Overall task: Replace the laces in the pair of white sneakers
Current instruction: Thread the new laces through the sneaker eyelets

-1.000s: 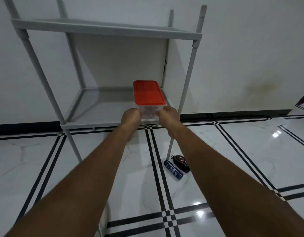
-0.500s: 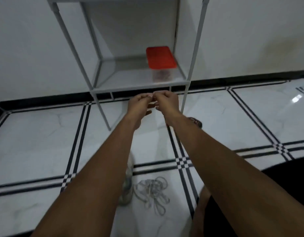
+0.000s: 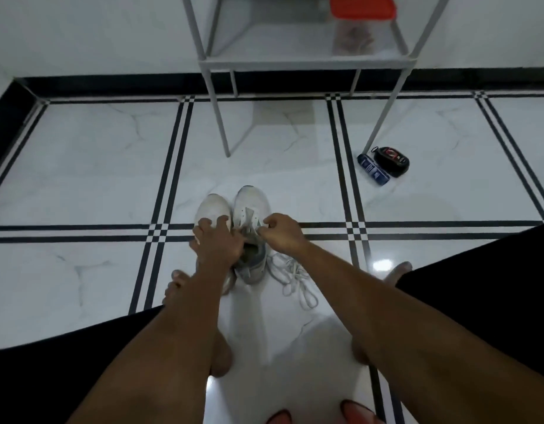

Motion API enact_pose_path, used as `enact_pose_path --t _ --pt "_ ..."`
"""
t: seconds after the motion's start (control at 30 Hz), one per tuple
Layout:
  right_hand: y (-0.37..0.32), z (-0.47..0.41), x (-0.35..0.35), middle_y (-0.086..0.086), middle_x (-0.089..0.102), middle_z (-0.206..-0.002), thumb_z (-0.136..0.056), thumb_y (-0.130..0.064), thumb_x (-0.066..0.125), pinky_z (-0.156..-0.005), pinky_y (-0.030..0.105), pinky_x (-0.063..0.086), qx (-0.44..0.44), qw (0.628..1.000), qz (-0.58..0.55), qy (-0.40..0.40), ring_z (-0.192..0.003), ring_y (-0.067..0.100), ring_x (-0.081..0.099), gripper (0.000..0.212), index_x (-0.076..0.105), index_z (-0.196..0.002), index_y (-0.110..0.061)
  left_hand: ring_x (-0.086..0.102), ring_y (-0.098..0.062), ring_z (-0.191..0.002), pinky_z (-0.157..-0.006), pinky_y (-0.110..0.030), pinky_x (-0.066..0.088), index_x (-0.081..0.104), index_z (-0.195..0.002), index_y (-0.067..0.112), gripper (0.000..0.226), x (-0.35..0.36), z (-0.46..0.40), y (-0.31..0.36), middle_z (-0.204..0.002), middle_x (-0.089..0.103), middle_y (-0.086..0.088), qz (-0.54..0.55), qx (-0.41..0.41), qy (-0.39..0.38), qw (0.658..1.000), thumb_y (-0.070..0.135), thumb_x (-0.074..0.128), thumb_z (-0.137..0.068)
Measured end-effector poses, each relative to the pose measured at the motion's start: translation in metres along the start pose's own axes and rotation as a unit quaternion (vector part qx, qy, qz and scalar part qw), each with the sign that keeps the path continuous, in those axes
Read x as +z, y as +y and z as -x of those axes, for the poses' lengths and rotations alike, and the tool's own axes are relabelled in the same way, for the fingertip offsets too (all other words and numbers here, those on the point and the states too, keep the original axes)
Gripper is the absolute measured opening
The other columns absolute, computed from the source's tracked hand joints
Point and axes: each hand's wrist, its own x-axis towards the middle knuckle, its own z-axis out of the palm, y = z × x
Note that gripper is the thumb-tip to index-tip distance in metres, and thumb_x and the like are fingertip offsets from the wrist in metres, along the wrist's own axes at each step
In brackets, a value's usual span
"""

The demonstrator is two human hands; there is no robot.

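- A loose pile of white laces (image 3: 295, 278) lies on the tiled floor (image 3: 81, 179), just right of the sneakers.
- The left hand (image 3: 217, 243) spreads over the left sneaker (image 3: 211, 208), fingers straight, grip apart.
- The right hand (image 3: 281, 232) curls its grip on the right sneaker (image 3: 251, 206) at the eyelets.
- Beyond, a blue tube (image 3: 373, 169) and a black case (image 3: 391, 157) lie beside a leg of the grey shelf (image 3: 295, 61), which bears a red-lidded box (image 3: 361, 7).

Both your arms extend toward 12 o'clock. Your left hand (image 3: 217, 241) lies with fingers spread and lightly bent. Your right hand (image 3: 283, 232), at its 3 o'clock, has curled, pinching fingers.
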Motion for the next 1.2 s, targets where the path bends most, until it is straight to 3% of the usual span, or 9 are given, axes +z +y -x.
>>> enact_pose_path --t 0.07,0.17,0.27,0.33,0.57,0.73,1.07,1.13,1.2 --pt "0.005 -0.001 0.018 0.012 0.067 -0.129 -0.096 -0.037 0.067 -0.092 0.034 0.049 -0.012 0.999 0.025 -0.031 -0.120 0.031 0.063 0.047 0.065 -0.134 -0.009 0.029 -0.039 -0.144 -0.114 -0.059 0.030 0.044 -0.151 0.031 0.048 0.010 0.002 -0.014 -0.159 0.031 -0.012 -0.006 -0.013 -0.035 0.999 0.042 0.042 -0.104" --pt "0.016 -0.010 0.038 0.010 0.067 -0.121 -0.091 -0.061 0.057 -0.084 0.037 0.051 -0.013 0.996 0.070 -0.049 -0.116 0.035 0.064 0.051 0.061 -0.125 -0.023 0.034 -0.038 -0.140 -0.111 -0.056 0.033 0.051 -0.146 0.029 0.043 0.017 0.003 -0.021 -0.157 0.035 -0.010 -0.030 0.017 -0.058 0.998 0.041 0.033 -0.108" --pt "0.024 -0.008 0.033 0.016 0.041 -0.161 -0.089 -0.074 0.051 -0.119 0.044 0.040 0.004 0.996 0.077 -0.047 -0.150 0.034 0.040 0.090 0.035 -0.163 -0.025 0.032 -0.037 -0.142 -0.113 -0.054 0.032 0.053 -0.146 0.037 0.041 0.020 0.005 -0.012 -0.159 0.035 -0.007 -0.011 0.059 -0.068 0.996 0.040 0.036 -0.109" --pt "0.033 -0.005 0.017 0.016 0.031 -0.167 -0.095 -0.070 0.055 -0.123 0.044 0.033 0.003 0.996 0.089 -0.020 -0.155 0.033 0.032 0.092 0.027 -0.167 -0.019 0.030 -0.037 -0.144 -0.115 -0.052 0.031 0.052 -0.148 0.039 0.042 0.026 0.005 0.002 -0.162 0.034 -0.005 -0.004 0.081 -0.091 0.993 0.040 0.038 -0.108" --pt "0.088 0.010 -0.038 0.018 0.034 -0.164 -0.096 -0.062 0.065 -0.118 0.041 0.037 0.018 0.994 0.096 0.048 -0.150 0.034 0.040 0.084 0.038 -0.162 -0.018 0.028 -0.037 -0.146 -0.117 -0.051 0.031 0.052 -0.149 0.039 0.046 0.047 0.014 0.073 -0.161 0.034 -0.005 -0.052 0.148 -0.152 0.976 0.039 0.043 -0.104" --pt "0.090 0.014 -0.049 0.018 0.033 -0.160 -0.098 -0.055 0.065 -0.113 0.039 0.041 0.016 0.994 0.093 0.051 -0.143 0.037 0.046 0.074 0.042 -0.159 -0.018 0.029 -0.034 -0.145 -0.116 -0.050 0.034 0.053 -0.149 0.039 0.046 0.048 0.015 0.078 -0.161 0.033 -0.004 -0.074 0.150 -0.143 0.976 0.040 0.043 -0.104" --pt "0.093 0.009 -0.051 0.012 0.032 -0.161 -0.094 -0.065 0.065 -0.115 0.041 0.043 0.014 0.997 0.073 0.028 -0.143 0.034 0.048 0.085 0.037 -0.161 -0.020 0.026 -0.039 -0.146 -0.118 -0.053 0.030 0.052 -0.149 0.038 0.044 0.027 -0.009 0.025 -0.165 0.028 -0.006 -0.057 0.049 -0.127 0.989 0.037 0.040 -0.107" --pt "0.093 0.008 -0.052 0.010 0.034 -0.162 -0.093 -0.071 0.062 -0.117 0.043 0.042 0.011 0.998 0.061 0.019 -0.146 0.032 0.045 0.087 0.038 -0.161 -0.022 0.022 -0.039 -0.149 -0.118 -0.055 0.027 0.049 -0.149 0.030 0.045 0.030 -0.004 0.035 -0.167 0.020 -0.012 -0.109 0.055 -0.069 0.990 0.033 0.044 -0.104" --pt "0.096 0.009 -0.056 0.011 0.043 -0.157 -0.099 -0.070 0.052 -0.115 0.044 0.042 0.015 0.999 0.006 0.042 -0.146 0.032 0.046 0.078 0.042 -0.157 -0.019 0.021 -0.037 -0.151 -0.118 -0.055 0.028 0.047 -0.149 0.022 0.050 0.037 0.005 0.056 -0.166 0.021 -0.016 -0.148 0.141 0.014 0.979 0.033 0.048 -0.101"
